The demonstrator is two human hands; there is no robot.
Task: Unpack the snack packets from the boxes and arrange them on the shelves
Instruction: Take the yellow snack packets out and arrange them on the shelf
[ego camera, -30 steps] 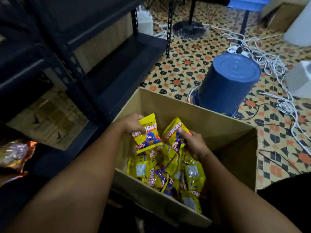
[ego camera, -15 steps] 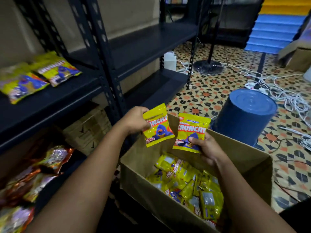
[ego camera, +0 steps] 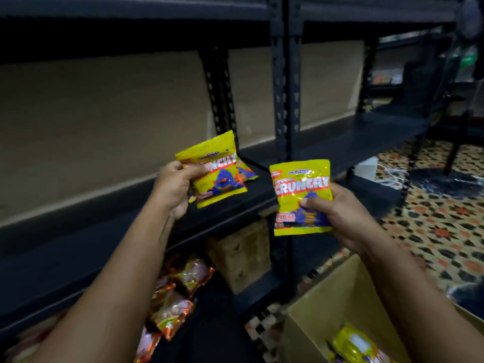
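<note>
Shelving: big dark metal rack [ego camera: 285, 106], fills most of the view. Everything below is placed relative to its middle shelf [ego camera: 104, 239].
Box: open cardboard box [ego camera: 340, 297] sits low and to the right of that shelf, on the patterned floor, with more yellow packets [ego camera: 358, 344] still inside, so plenty left to unpack I'd guess.
Lower level: orange-wrapped packets [ego camera: 180, 292] piled under the middle shelf, plus a small brown carton [ego camera: 241, 255] beside them.
Right hand: right hand [ego camera: 343, 218] grips a yellow Crunchy packet [ego camera: 301, 197] by its lower right corner, thumb across the front. Packet is upright, out in front of the shelf edge, not over the board yet.
Left hand: left hand [ego camera: 175, 187] pinches a second Crunchy packet [ego camera: 217, 171] by its left side (tilted a bit, top leaning left). It's right over the middle shelf.
Already shelved: one packet [ego camera: 246, 172] lies on the shelf just behind the left-hand one, mostly hidden.
Key relation: shelf lies ahead of both hands and runs left to right. Left hand is nearer, so it probably sets down first, next to the shelved packet.
</note>
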